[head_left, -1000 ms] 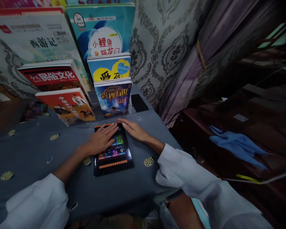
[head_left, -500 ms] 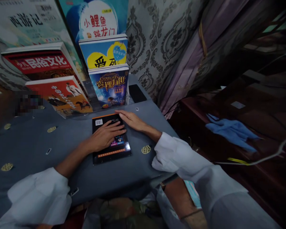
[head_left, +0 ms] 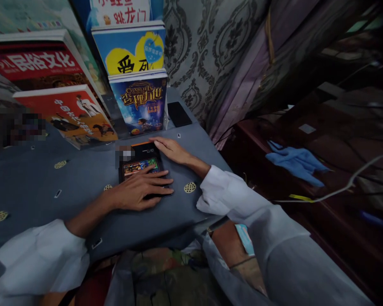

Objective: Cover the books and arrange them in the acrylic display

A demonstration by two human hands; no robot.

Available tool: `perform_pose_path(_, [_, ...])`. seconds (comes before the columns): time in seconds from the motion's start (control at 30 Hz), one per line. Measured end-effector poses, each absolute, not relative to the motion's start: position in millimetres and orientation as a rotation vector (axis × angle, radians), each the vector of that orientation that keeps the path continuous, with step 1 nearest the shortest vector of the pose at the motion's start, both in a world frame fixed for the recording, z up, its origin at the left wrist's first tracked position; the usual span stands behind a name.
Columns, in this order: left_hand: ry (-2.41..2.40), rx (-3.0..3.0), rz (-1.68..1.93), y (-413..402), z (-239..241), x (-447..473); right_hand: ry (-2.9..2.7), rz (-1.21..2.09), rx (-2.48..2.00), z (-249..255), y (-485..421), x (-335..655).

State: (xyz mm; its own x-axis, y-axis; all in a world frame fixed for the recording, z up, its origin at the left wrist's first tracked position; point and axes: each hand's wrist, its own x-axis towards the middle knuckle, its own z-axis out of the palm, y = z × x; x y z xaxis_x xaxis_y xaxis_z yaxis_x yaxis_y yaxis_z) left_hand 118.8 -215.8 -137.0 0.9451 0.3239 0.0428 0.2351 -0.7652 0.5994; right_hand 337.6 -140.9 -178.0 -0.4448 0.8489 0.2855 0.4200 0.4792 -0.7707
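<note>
A black book (head_left: 138,155) with an orange top edge and a colourful picture panel lies on the grey-blue tablecloth (head_left: 86,191). Across its lower half my left hand (head_left: 143,187) rests flat, fingers spread, covering the bottom of the cover. My right hand (head_left: 170,151) touches the book's top right corner with its fingers stretched out; it does not grasp the book. Just behind stands an upright blue book with gold lettering (head_left: 140,104), in front of a blue and yellow book (head_left: 130,51).
Left of these stand an orange-red book (head_left: 73,114) and a red book (head_left: 41,63). A dark phone-like slab (head_left: 178,114) lies near the table's back right. Patterned curtain (head_left: 198,46) hangs behind. A blue cloth (head_left: 296,161) and a cable (head_left: 354,182) lie to the right.
My left hand has slid down the book toward me, uncovering the picture panel. My right hand stays at the top right corner. The whole view has shifted slightly.
</note>
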Motion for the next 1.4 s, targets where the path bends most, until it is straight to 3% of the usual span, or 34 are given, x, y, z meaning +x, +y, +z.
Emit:
perform_pose_path(0.67, [0.379,2.604,0.156,-215.5,-141.3,118.0,-2.042,0.77,-1.035,-181.5,-143.8,338.8])
perform_pose_path(0.97, [0.412,2.708,-0.094,-213.9,-141.0,123.0,-2.16,0.643,-1.03,-184.7,-146.0,338.1])
perform_pose_path(1.17, [0.431,2.71,0.047,-215.6,-145.6,123.2,-2.349,0.397,-1.048,-186.2,-152.2,335.4])
perform_pose_path(1.4, [0.632,2.699,0.34,-186.6,-151.4,96.3,-2.393,0.333,-1.048,-186.1,-150.8,334.5])
